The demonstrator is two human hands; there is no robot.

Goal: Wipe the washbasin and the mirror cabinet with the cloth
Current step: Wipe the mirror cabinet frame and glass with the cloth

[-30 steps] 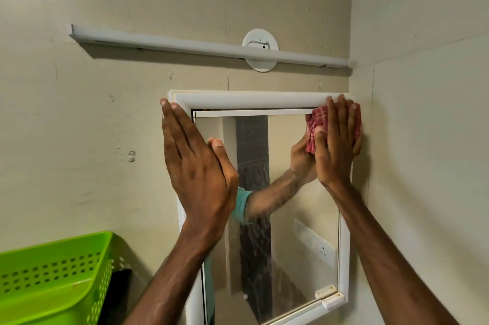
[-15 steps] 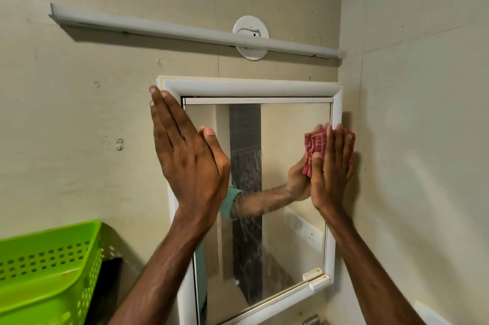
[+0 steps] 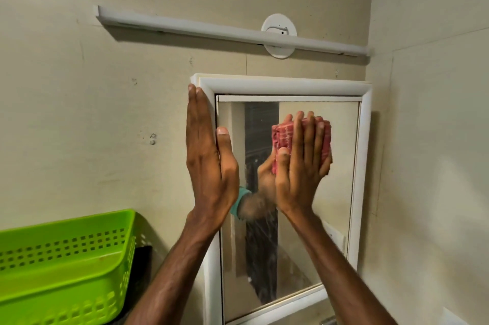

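Observation:
The white-framed mirror cabinet (image 3: 363, 139) hangs on the beige wall in the corner. My right hand (image 3: 301, 166) lies flat on the mirror glass at mid height, pressing a folded red checked cloth (image 3: 284, 134) against it. My left hand (image 3: 209, 155) rests flat and open against the cabinet's left frame edge, fingers straight up, thumb on the glass side. The mirror shows my reflected hand and a teal sleeve. The washbasin is out of view.
A bright green perforated plastic basket (image 3: 66, 266) stands at the lower left, with something black behind it. A long white light bar (image 3: 211, 31) and a round white wall fitting (image 3: 279, 33) sit above the cabinet. The side wall is close on the right.
My right hand has slid the cloth from the mirror's top right corner down and leftward to the middle of the glass. My left hand has stayed on the left frame.

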